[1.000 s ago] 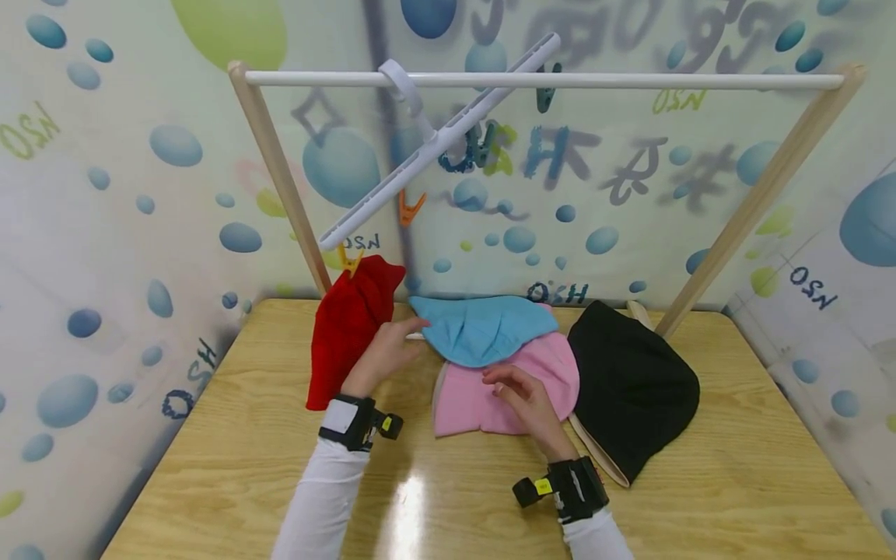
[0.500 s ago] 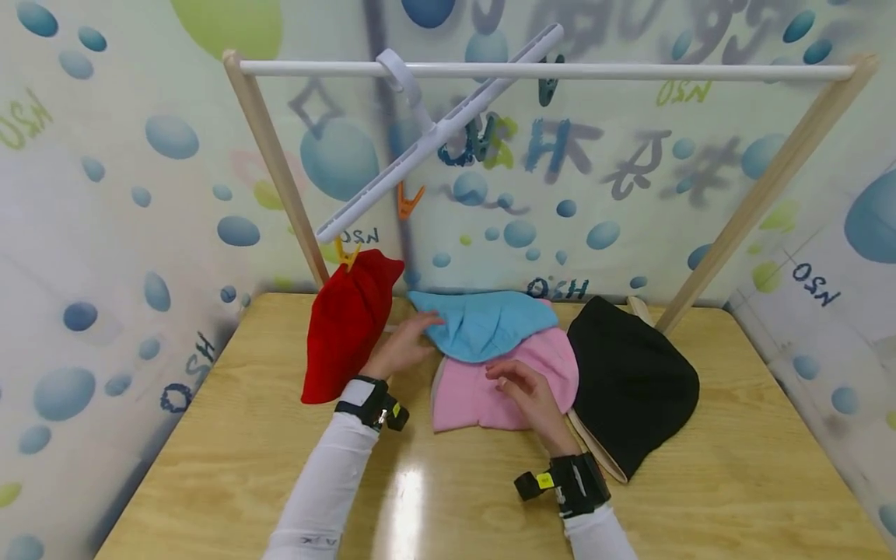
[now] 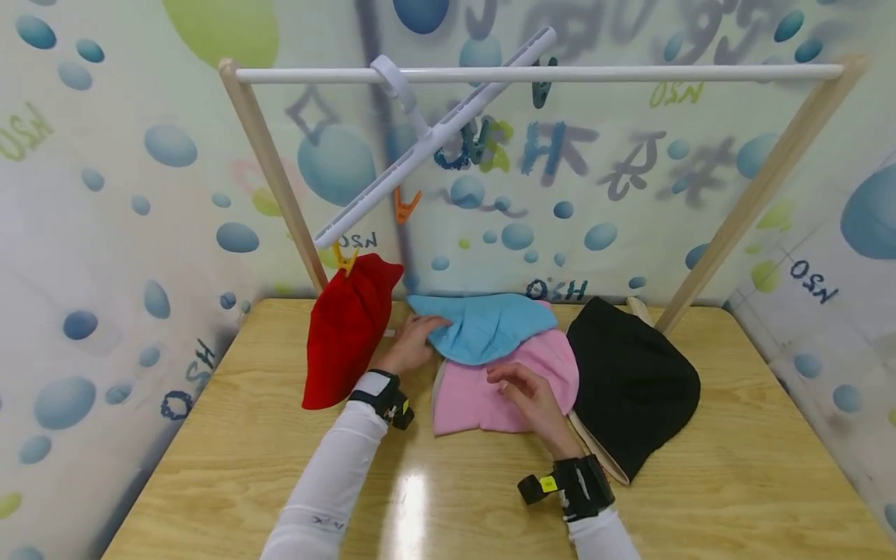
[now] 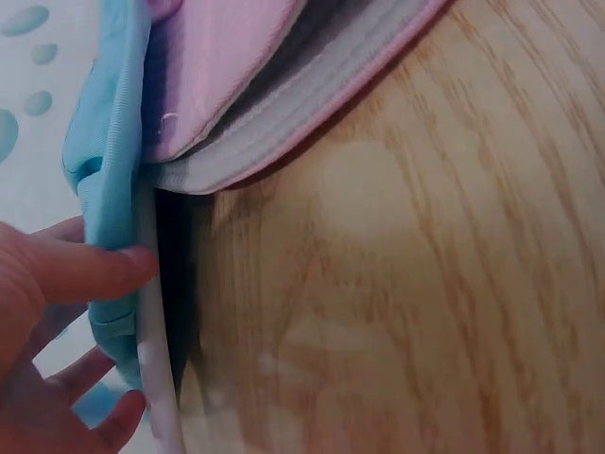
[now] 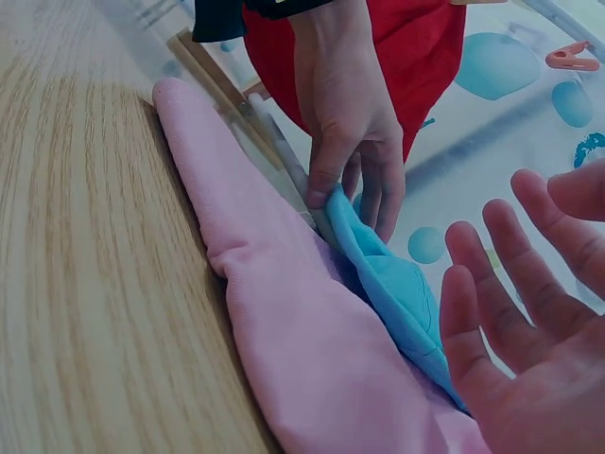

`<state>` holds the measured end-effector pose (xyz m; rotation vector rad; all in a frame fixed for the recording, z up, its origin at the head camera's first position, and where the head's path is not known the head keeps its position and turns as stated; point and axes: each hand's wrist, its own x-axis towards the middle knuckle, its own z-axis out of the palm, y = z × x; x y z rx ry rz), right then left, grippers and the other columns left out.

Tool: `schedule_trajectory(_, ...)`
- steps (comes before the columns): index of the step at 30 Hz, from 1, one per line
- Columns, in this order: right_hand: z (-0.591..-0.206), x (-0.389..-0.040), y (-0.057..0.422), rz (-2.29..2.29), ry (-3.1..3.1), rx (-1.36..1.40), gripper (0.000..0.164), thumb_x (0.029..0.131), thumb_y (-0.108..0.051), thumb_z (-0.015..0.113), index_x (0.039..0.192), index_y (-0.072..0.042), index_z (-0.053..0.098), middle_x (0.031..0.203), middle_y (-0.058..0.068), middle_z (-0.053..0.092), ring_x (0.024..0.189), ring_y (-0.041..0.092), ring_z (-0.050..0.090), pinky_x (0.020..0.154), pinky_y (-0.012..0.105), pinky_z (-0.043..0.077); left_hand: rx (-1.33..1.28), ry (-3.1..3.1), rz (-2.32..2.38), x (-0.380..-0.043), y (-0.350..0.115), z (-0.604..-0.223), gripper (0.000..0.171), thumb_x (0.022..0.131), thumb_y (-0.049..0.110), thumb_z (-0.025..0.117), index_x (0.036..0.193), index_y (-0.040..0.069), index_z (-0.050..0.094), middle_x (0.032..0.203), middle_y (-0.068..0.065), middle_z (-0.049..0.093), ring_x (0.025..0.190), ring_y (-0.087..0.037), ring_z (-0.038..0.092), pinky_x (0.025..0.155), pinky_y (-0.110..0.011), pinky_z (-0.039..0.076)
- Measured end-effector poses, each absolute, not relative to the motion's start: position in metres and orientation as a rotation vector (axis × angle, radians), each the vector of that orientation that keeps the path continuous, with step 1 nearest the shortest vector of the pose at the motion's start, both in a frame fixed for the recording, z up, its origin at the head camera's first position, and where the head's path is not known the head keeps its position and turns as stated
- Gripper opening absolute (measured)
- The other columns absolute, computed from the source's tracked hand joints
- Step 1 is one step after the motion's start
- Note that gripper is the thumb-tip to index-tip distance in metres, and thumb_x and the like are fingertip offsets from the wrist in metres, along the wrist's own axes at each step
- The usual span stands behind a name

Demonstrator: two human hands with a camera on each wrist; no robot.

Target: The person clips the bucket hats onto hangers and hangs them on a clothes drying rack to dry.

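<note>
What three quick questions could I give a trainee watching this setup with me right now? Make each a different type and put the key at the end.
1. Fill in: In the head view, the black hat lies to the ___ of the pink hat.
2. Which hat does the left hand pinch: a) black hat, b) blue hat, c) pink hat?
3. True or false: an orange clip holds the red hat.

Key: 1. right; 2. b; 3. false, the clip on it is a yellow clip.
</note>
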<state>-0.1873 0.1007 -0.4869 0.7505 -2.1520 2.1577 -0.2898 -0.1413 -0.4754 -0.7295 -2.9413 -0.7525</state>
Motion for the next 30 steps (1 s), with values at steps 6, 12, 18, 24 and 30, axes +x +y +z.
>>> schedule_trajectory(6,-0.486,-0.187,0.102,2.125,-2.162,0.755,0.018,0.092,-0.001,0.048,0.104,0.007,0.057,0.114,0.03,0.056,0.104,0.02,0.053,0.085,0.016,0.046,-0.764,-2.771,-0.729,-0.293,-0.14,-0.477,0.032,0.085,-0.001,0.052,0.115,0.006,0.063,0.117,-0.014,0.065,0.111,-0.031,0.053,0.097,-0.05,0.035)
schedule_trajectory(12,-0.485,-0.185,0.107,2.127,-2.155,0.756,0.018,0.092,-0.001,0.048,0.105,0.009,0.056,0.113,0.032,0.055,0.104,0.021,0.053,0.087,0.016,0.046,-0.75,-2.691,-0.7,-0.292,-0.137,-0.47,0.028,0.088,0.002,0.052,0.111,0.009,0.066,0.108,-0.011,0.069,0.109,-0.033,0.054,0.095,-0.056,0.036)
schedule_trajectory(18,-0.482,-0.183,0.115,2.105,-2.193,0.717,0.017,0.092,-0.003,0.049,0.104,0.007,0.057,0.114,0.03,0.055,0.104,0.02,0.053,0.086,0.014,0.045,-0.733,-2.612,-0.675,-0.29,-0.124,-0.453,0.023,0.089,0.005,0.053,0.108,0.009,0.067,0.106,-0.01,0.07,0.111,-0.033,0.054,0.101,-0.06,0.03)
schedule_trajectory(24,-0.48,-0.185,0.117,2.103,-2.17,0.741,0.017,0.092,-0.002,0.048,0.103,0.008,0.057,0.112,0.03,0.055,0.103,0.021,0.053,0.085,0.016,0.046,-0.64,-2.573,-0.733,-0.287,-0.107,-0.432,0.017,0.09,0.009,0.055,0.102,0.008,0.067,0.096,-0.009,0.071,0.097,-0.026,0.06,0.091,-0.056,0.042)
schedule_trajectory(30,-0.482,-0.183,0.118,2.11,-2.142,0.763,0.018,0.092,0.0,0.048,0.103,0.01,0.057,0.111,0.032,0.055,0.102,0.018,0.055,0.085,0.016,0.046,-0.65,-2.534,-0.826,-0.286,-0.096,-0.418,0.016,0.091,0.007,0.052,0.099,0.005,0.066,0.091,-0.011,0.071,0.08,-0.021,0.063,0.071,-0.039,0.053)
